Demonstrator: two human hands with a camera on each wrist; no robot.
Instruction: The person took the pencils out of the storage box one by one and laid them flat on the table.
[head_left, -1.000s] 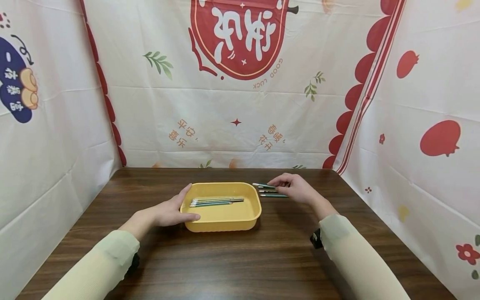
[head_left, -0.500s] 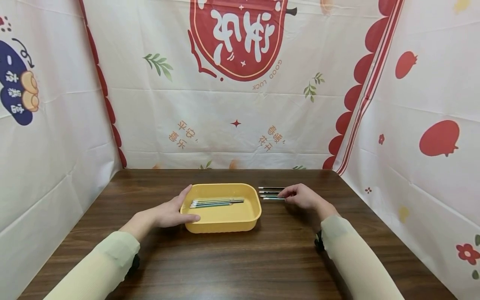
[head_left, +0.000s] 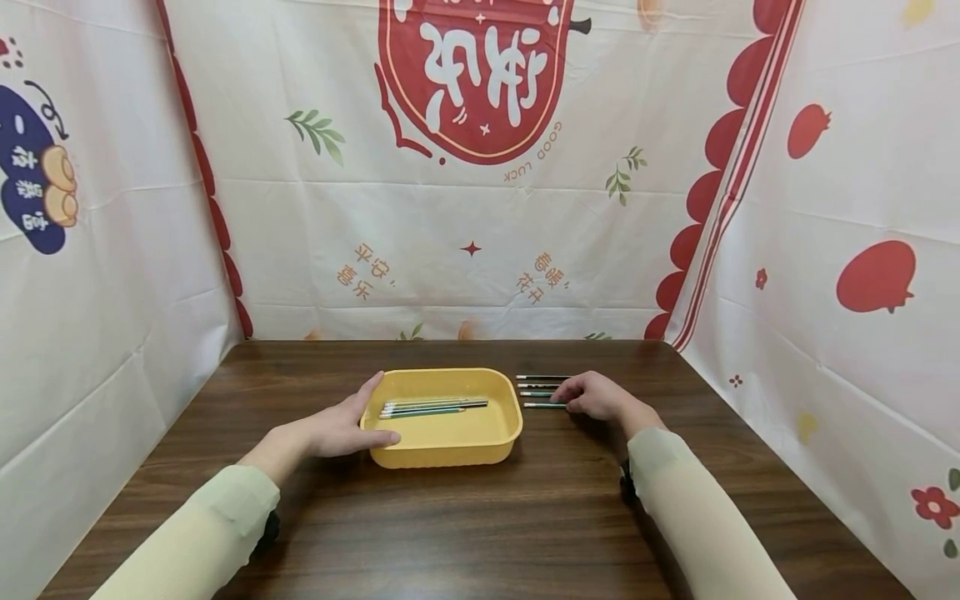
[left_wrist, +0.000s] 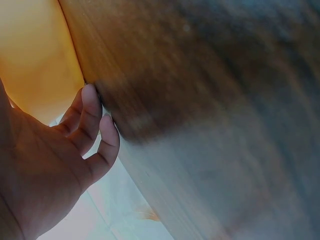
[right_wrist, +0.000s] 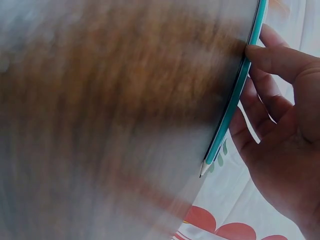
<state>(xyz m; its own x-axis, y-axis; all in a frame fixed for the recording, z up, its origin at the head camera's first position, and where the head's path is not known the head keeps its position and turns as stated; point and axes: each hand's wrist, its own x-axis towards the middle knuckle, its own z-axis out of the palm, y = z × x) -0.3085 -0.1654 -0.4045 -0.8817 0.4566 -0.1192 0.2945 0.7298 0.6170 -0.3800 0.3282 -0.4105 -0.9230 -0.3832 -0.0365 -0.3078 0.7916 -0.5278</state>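
Pickup seems in hand: on the desk (head_left: 450,533) right of the yellow tray (head_left: 450,455), the nearest pencil (right_wrist: 231,104) is pinched in the near-closed fingers of the right hand (head_left: 600,396), the tray is steadied by the spread left hand (head_left: 339,425), and a clean lift is likely needed next.

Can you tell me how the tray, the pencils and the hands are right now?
Yellow tray: upright, uncovered, pencils inside.
Pencils in the tray: lying flat, bunched together.
Green pencil: sharpened, pinched in the right hand.
Three other pencils: lying in a row on the table.
Left hand: holding the tray's left end.
Right hand: pinching the green pencil.
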